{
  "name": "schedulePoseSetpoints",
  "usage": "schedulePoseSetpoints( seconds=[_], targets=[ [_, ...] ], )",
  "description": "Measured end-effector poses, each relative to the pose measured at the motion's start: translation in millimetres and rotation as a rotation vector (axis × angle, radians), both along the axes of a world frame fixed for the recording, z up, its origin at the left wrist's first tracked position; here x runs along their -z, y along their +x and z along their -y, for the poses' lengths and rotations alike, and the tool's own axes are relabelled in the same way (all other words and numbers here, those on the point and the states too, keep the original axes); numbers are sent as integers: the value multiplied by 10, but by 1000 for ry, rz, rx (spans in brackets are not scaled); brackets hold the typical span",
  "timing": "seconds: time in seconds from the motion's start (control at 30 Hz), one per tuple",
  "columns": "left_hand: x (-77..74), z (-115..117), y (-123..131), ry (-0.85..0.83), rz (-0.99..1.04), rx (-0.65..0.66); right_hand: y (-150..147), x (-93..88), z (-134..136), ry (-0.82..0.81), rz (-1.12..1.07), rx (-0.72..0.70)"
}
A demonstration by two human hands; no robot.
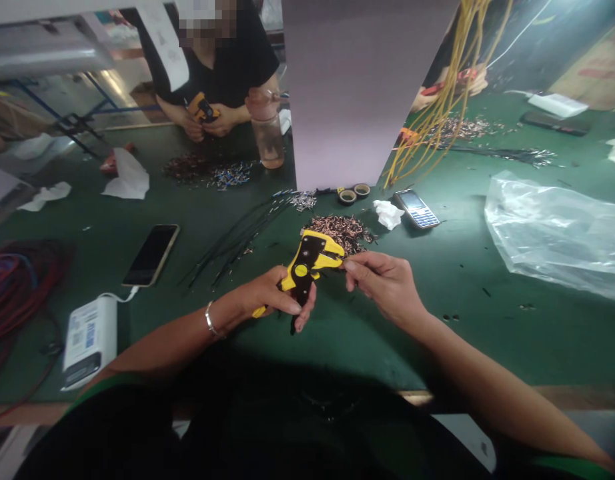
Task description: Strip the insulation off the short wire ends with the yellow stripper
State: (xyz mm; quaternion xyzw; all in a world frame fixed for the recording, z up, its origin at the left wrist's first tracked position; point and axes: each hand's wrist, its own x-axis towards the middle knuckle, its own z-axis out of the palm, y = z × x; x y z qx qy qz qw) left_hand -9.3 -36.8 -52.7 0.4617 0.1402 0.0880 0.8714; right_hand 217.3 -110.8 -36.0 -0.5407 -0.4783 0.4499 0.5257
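My left hand is wrapped round the handles of a yellow-and-black wire stripper, whose jaws point to the right. At those jaws my right hand pinches with thumb and forefinger; what lies between the fingertips is too small to make out. Just behind the tool spreads a pile of short copper-coloured pieces. Thin black wires lie to the left of it, and a small heap of pale-tipped pieces sits behind.
A smartphone is cabled to a white power bank at left. Tape rolls, crumpled tissue and a keypad phone lie beyond my hands. A plastic bag is at right. Across the table, a person holds a similar tool near a bottle.
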Motion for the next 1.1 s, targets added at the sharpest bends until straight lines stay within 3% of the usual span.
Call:
schedulePoseSetpoints(
  seconds=[0.6,1.1],
  targets=[
    [-31,26,4,17,-80,-58,5,0,-10,-26,8,-19],
    [-95,64,19,24,-122,-119,15,18,-35,-95,-240,-30]
  ],
)
